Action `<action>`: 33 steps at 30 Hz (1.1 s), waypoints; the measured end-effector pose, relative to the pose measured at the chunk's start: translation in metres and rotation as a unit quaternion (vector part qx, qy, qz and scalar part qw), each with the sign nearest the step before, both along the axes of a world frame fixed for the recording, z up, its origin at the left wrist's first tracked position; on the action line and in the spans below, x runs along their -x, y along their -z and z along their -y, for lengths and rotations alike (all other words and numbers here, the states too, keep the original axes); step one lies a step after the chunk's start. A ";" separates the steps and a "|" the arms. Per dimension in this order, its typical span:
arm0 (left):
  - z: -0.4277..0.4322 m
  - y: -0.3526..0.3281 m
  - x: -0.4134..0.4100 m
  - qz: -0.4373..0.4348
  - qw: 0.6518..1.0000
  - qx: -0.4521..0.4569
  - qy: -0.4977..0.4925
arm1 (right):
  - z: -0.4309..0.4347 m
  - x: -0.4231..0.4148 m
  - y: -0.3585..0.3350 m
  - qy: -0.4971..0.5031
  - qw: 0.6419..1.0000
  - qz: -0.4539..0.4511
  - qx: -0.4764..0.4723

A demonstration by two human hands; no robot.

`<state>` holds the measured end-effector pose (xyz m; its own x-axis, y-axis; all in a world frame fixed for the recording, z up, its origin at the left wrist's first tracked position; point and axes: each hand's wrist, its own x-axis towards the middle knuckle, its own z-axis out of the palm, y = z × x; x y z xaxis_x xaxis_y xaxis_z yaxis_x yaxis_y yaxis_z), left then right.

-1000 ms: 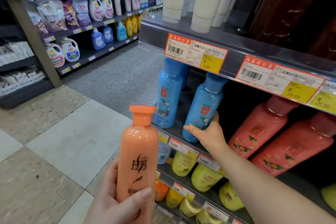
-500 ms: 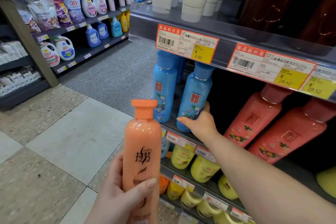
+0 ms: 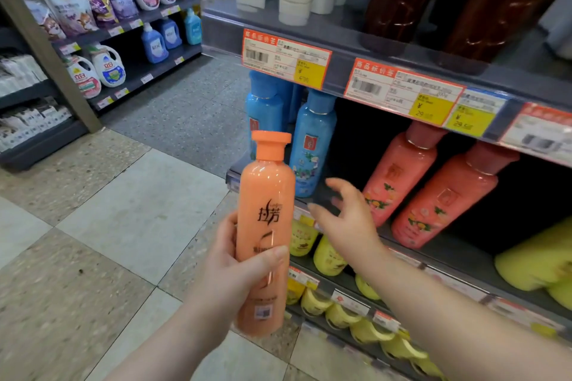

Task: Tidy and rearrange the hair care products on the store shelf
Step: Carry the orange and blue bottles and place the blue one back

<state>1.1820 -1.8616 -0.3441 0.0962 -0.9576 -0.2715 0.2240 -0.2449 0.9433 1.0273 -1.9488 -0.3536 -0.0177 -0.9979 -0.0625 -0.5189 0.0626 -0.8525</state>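
Head view: left hand gripping orange bottle, probably for shelving; right hand, fingers spread, hovering 5 o'clock of blue bottle.

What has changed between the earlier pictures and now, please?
The right hand let go of the blue bottle and drew back from the shelf, now open and empty. The blue bottle stayed standing there; the left hand still holds the orange bottle upright.

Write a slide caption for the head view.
Left hand grips an orange hair-care bottle; right hand hovers open before shelved blue bottles and pink bottles.
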 end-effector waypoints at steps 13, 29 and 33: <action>-0.031 -0.039 0.126 0.058 0.987 -0.002 0.152 | -0.126 0.114 -0.038 -0.034 0.978 0.164 -0.123; -0.063 -0.021 0.427 0.109 0.952 -0.014 0.286 | -0.209 0.401 -0.037 0.160 0.973 0.148 -0.076; -0.052 -0.015 0.467 0.120 0.959 0.008 0.258 | -0.196 0.459 -0.032 0.251 0.964 0.060 -0.056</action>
